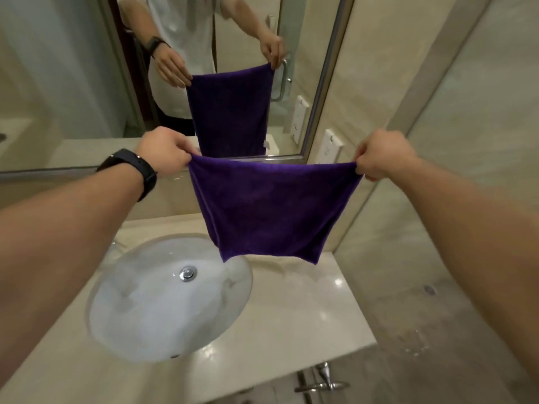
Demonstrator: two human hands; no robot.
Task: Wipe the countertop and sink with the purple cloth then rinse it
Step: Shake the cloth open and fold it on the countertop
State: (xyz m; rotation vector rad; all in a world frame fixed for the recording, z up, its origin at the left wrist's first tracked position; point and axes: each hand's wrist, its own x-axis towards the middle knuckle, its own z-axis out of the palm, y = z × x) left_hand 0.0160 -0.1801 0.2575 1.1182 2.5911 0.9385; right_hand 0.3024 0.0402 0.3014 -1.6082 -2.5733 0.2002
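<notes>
While the left hand (pixel 163 151), a watch (pixel 131 170) on its wrist, pinches one top corner, the purple cloth (pixel 271 211) hangs spread above the sink (pixel 163 301) and countertop (pixel 306 310); the right hand (pixel 379 157) pinches the other corner.

Both bare forearms reach forward and upward from the lower corners, the left from about eight o'clock, the right from about four o'clock. The left hand (pixel 164 151) sits at about ten o'clock of centre, knuckles up, its grip pinched shut with thumb and fingers pressed together on a corner of the cloth (pixel 271 208). A dark band wraps the left wrist. The right hand (pixel 380 156) sits at about two o'clock, level with the left, pinching the opposite corner. The hands are well apart.
</notes>
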